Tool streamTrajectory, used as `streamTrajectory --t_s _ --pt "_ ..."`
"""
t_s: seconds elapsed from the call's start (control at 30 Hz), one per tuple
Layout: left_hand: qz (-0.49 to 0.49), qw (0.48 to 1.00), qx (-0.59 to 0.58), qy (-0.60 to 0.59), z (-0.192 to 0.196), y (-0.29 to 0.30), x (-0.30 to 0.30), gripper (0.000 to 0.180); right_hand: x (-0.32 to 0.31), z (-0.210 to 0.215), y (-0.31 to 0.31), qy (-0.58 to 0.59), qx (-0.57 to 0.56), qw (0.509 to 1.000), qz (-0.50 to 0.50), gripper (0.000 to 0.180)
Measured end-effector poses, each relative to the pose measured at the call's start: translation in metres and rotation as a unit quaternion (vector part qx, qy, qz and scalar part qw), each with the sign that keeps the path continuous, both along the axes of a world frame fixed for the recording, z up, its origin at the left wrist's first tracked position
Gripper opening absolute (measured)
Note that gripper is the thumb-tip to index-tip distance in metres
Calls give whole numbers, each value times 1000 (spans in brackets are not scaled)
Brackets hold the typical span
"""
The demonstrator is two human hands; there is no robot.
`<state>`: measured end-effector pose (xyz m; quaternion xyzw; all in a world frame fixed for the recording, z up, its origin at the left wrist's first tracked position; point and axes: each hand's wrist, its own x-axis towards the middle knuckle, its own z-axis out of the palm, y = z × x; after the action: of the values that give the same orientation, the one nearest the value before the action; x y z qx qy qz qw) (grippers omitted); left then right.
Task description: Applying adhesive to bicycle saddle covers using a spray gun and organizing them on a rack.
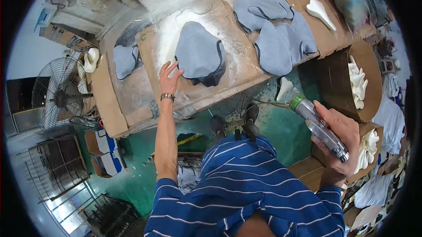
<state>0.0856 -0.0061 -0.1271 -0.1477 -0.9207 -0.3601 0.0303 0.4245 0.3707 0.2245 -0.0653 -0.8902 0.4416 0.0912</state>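
The left hand (170,75) reaches out, fingers spread and empty, just beside a grey piece (200,54) on the bench (228,85), while the right hand (340,138) grips a spray gun (318,125) well apart from it.

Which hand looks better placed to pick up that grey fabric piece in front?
Probably the left hand: it is open and reaching beside the grey fabric piece on the bench. The right hand is farther off, gripping a spray gun.
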Motion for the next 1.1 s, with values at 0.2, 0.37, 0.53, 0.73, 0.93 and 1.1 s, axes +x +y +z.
streamTrajectory --t_s 0.2,0.37,0.53,0.73,0.93,1.1 --pt "83 867 442 -214 -19 24 8 48 -12 12 -25 22 16 1000 15 69" --pt "230 692 666 -156 -23 15 34 69 -18 25 -39 15 15 988 152 73" --pt "270 715 629 -141 -25 -37 82 71 -28 23 -47 19 65 993 97 78" --pt "353 718 574 -174 -38 -74 165 67 -17 21 -48 11 43 999 1 66" --pt "372 744 535 -148 -41 -71 191 52 1 27 -44 -44 22 996 73 71" --pt "335 764 535 -131 -16 -42 163 48 3 26 -46 19 67 995 -70 70"
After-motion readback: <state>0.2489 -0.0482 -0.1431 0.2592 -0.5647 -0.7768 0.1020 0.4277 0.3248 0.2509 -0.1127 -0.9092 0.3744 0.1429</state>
